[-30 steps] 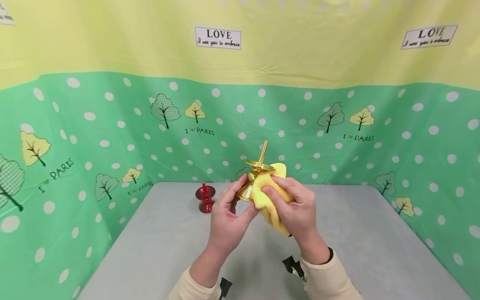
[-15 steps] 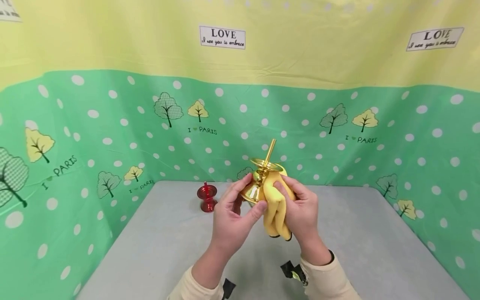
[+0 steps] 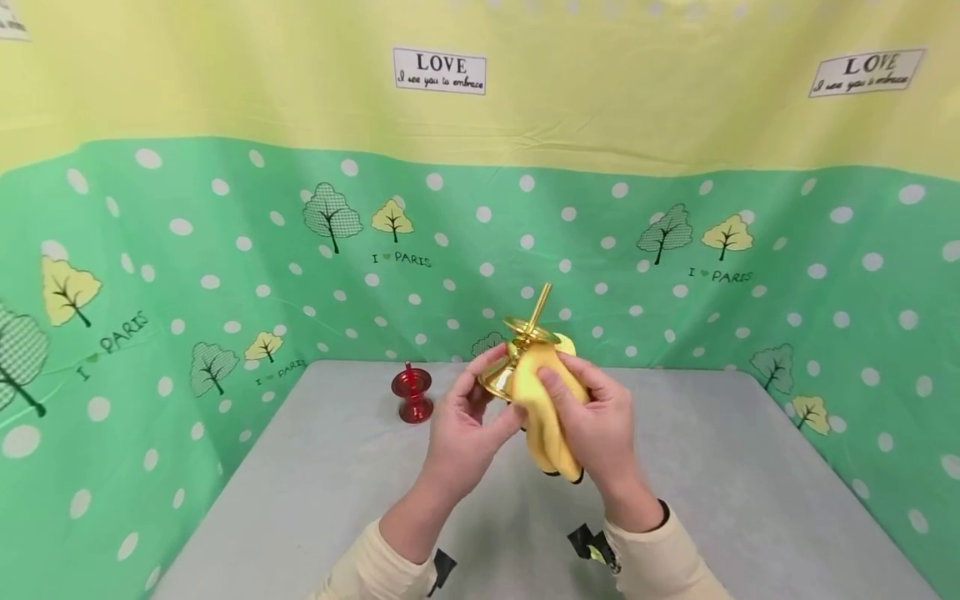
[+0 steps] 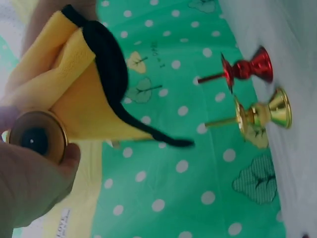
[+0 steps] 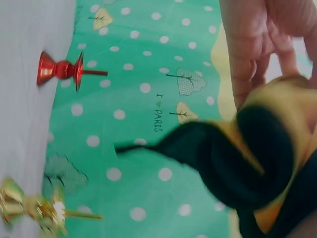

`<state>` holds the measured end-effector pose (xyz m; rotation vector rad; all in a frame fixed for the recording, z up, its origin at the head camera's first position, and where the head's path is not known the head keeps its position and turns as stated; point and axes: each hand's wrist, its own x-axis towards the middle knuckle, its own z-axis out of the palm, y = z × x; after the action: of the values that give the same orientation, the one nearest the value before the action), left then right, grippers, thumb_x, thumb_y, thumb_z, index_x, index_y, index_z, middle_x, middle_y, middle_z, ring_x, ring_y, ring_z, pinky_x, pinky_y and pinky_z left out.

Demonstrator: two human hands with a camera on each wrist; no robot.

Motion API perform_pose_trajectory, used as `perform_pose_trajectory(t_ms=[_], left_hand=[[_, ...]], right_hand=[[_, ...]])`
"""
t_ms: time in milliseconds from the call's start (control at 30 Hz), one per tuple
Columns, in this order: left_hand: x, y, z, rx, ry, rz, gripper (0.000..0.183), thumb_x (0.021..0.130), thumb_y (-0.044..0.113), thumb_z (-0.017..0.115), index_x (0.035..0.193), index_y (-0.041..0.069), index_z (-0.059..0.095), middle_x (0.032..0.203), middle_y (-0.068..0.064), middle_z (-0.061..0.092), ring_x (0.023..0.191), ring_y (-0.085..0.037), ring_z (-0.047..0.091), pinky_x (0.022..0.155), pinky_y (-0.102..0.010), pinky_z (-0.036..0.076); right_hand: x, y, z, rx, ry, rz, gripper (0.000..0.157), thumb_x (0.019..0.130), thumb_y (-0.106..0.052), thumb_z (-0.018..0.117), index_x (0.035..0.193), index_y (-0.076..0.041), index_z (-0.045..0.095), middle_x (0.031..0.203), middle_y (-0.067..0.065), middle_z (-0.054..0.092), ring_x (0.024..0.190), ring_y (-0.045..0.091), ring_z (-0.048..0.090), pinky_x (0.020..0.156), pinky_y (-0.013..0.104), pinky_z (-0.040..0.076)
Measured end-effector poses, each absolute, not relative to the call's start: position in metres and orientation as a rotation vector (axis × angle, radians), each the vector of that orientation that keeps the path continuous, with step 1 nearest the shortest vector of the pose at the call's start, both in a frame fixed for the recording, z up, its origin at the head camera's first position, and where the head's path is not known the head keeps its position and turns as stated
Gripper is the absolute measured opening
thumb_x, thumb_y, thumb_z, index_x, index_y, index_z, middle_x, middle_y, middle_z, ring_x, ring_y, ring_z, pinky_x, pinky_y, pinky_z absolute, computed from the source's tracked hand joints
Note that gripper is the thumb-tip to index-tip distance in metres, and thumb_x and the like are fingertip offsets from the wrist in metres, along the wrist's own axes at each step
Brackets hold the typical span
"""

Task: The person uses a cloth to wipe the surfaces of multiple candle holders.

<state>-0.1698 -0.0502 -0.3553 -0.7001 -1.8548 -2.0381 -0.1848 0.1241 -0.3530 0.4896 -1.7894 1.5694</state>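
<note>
My left hand (image 3: 468, 417) grips the flared base of a gold candlestick (image 3: 528, 330) held above the table, its thin rod tilted up and to the right. The hollow underside of the base (image 4: 35, 141) shows in the left wrist view, between thumb and fingers. My right hand (image 3: 592, 408) holds a yellow cloth (image 3: 543, 408) with a black edge, and its thumb presses the cloth against the candlestick's stem. The cloth (image 4: 74, 94) hangs down below the hands and fills the right side of the right wrist view (image 5: 277, 148).
A red candlestick (image 3: 411, 396) stands on the grey table (image 3: 712, 467) at the back left. A second gold candlestick (image 4: 262, 116) stands near it, hidden behind the hands in the head view. A green and yellow printed curtain (image 3: 150, 275) walls three sides.
My right hand has slid the cloth back across the front of the stem, after it had bunched to the right. The candlestick stays held in my left hand, shifting only slightly.
</note>
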Motion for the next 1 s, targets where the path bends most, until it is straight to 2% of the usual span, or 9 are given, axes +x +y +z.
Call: perform_pose_trajectory(t_ms=[133,233,367,500,633,733,900,1000], left_hand=[[-0.167,-0.050,-0.357,-0.696,-1.779,-1.838,0.069,0.083,-0.010,0.081,0.146,0.009,0.063,0.147,-0.013,0.064,0.131,-0.016,0.064,0.109,-0.026,0.056],[-0.164,-0.051,-0.356,-0.699,-1.704,-1.961,0.067,0.085,-0.009,0.077,0.147,0.007,0.062,0.151,-0.014,0.062,0.131,-0.017,0.065,0.109,-0.025,0.056],[-0.166,-0.050,-0.359,-0.634,-1.737,-1.990,0.066,0.088,-0.003,0.080,0.150,0.014,0.062,0.151,-0.008,0.062,0.129,-0.012,0.065,0.109,-0.022,0.055],[-0.170,-0.049,-0.365,-0.667,-1.756,-1.687,0.070,0.082,-0.005,0.087,0.146,0.011,0.066,0.140,-0.010,0.068,0.128,-0.015,0.066,0.108,-0.022,0.056],[-0.170,-0.049,-0.366,-0.723,-1.694,-1.591,0.068,0.079,-0.006,0.086,0.143,0.006,0.066,0.136,-0.016,0.068,0.126,-0.021,0.065,0.108,-0.024,0.056],[-0.165,-0.049,-0.364,-0.721,-1.741,-1.707,0.068,0.085,0.000,0.084,0.149,0.009,0.061,0.138,-0.013,0.065,0.126,-0.015,0.064,0.106,-0.022,0.056],[-0.159,-0.055,-0.357,-0.818,-1.783,-2.017,0.063,0.099,0.008,0.069,0.159,0.009,0.049,0.153,-0.017,0.055,0.130,-0.015,0.064,0.103,-0.023,0.058],[-0.161,-0.058,-0.352,-0.849,-1.824,-2.118,0.062,0.105,0.011,0.066,0.163,0.010,0.044,0.160,-0.018,0.050,0.134,-0.018,0.063,0.105,-0.024,0.058]], right_hand=[[-0.185,0.120,-0.353,0.672,-1.682,1.278,0.034,0.080,0.008,0.087,0.113,0.002,0.081,0.101,0.019,0.082,0.078,0.009,0.072,0.063,0.018,0.058],[-0.186,0.117,-0.352,0.602,-1.699,1.373,0.031,0.085,0.005,0.085,0.115,-0.001,0.082,0.104,0.019,0.082,0.082,0.004,0.073,0.067,0.016,0.060],[-0.184,0.114,-0.352,0.503,-1.789,1.435,0.026,0.091,-0.005,0.084,0.117,-0.005,0.082,0.108,0.016,0.082,0.081,0.004,0.074,0.067,0.016,0.061],[-0.183,0.113,-0.353,0.619,-1.733,1.271,0.029,0.084,0.002,0.087,0.113,0.000,0.082,0.102,0.018,0.082,0.077,0.012,0.072,0.065,0.017,0.059],[-0.185,0.113,-0.356,0.622,-1.680,1.372,0.030,0.083,0.009,0.084,0.113,0.001,0.081,0.102,0.021,0.081,0.080,0.005,0.073,0.066,0.016,0.059],[-0.185,0.114,-0.359,0.592,-1.670,1.485,0.029,0.087,0.010,0.081,0.115,0.002,0.080,0.104,0.015,0.081,0.082,0.001,0.073,0.067,0.016,0.060],[-0.185,0.116,-0.358,0.573,-1.655,1.587,0.024,0.091,0.012,0.075,0.115,0.010,0.076,0.108,-0.012,0.079,0.083,0.002,0.074,0.070,0.016,0.062],[-0.186,0.118,-0.355,0.463,-1.706,1.665,0.021,0.094,0.007,0.075,0.116,0.008,0.077,0.107,-0.014,0.079,0.083,0.003,0.075,0.069,0.017,0.062]])
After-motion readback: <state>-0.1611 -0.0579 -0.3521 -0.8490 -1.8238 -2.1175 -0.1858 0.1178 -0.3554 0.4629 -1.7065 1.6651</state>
